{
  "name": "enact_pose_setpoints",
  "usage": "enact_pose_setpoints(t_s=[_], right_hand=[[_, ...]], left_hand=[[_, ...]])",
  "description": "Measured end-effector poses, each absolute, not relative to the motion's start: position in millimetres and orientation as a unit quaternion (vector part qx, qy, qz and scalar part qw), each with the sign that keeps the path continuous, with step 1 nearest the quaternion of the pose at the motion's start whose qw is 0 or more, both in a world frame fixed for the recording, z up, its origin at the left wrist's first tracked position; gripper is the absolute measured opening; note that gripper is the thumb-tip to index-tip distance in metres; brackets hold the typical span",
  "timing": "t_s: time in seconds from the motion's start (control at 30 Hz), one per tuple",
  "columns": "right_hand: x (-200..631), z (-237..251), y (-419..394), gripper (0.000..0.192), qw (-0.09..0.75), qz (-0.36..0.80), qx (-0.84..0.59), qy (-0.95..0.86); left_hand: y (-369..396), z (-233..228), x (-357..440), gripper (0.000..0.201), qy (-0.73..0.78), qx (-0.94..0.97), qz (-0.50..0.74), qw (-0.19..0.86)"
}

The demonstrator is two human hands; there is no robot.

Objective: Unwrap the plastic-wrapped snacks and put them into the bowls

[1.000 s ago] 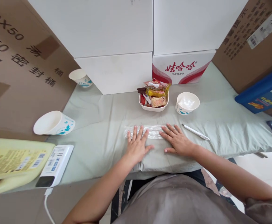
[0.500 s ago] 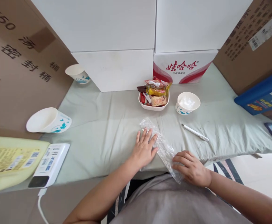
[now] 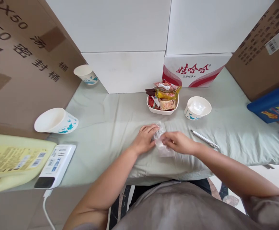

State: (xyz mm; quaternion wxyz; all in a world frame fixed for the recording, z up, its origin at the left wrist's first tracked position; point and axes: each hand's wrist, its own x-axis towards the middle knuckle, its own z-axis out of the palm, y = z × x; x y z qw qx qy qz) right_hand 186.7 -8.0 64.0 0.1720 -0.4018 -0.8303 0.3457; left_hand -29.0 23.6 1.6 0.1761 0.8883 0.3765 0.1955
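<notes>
A clear, crinkled plastic bag [image 3: 163, 150] lies bunched up on the cloth-covered surface, between my two hands. My left hand [image 3: 144, 140] is closed on the bag's far end, fingers together and thumb bent towards them. From the right, my right hand [image 3: 179, 142] pinches the folded plastic with curled fingers, close beside the left. Its fingertips partly cover the bag. Just beyond the hands stands a white bowl [image 3: 162, 112] of wrapped snacks [image 3: 167, 95]. A white paper cup [image 3: 194, 114] with clear plastic inside is right of that bowl.
A white pen [image 3: 204, 139] lies right of my right hand. On the left are two paper cups [image 3: 68, 125] [image 3: 89, 78], a yellow jug [image 3: 14, 159] and a white power bank [image 3: 56, 166] with a cable. White boxes [image 3: 125, 72] and cardboard boxes [image 3: 55, 64] wall the back and sides.
My right hand has moved up and left with its end of the bag, folding the stretched plastic into a shorter bunch. My left hand's fingers have drawn together. The view has shifted slightly.
</notes>
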Motion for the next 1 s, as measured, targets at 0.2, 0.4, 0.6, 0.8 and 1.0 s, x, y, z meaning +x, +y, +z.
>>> enact_pose_setpoints(t_s=[0.2, 0.4, 0.6, 0.8, 1.0], right_hand=[[163, 38, 45, 0.016, 0.150, 0.256, -0.547, -0.783], [157, 21, 51, 0.016, 0.149, 0.238, -0.578, -0.766], [159, 14, 49, 0.017, 0.162, 0.235, -0.582, -0.761], [161, 12, 50, 0.016, 0.177, 0.257, -0.567, -0.762], [168, 12, 55, 0.014, 0.226, 0.332, -0.554, -0.729]], left_hand=[[24, -6, -37, 0.078, 0.416, 0.836, 0.271, 0.232], [25, -6, -35, 0.050, 0.441, 0.766, 0.393, 0.252], [9, 9, -31, 0.048, 0.504, 0.698, 0.368, 0.350], [-2, 18, -22, 0.065, 0.419, 0.736, 0.272, 0.457], [-4, 14, -17, 0.056, 0.420, 0.662, 0.249, 0.568]])
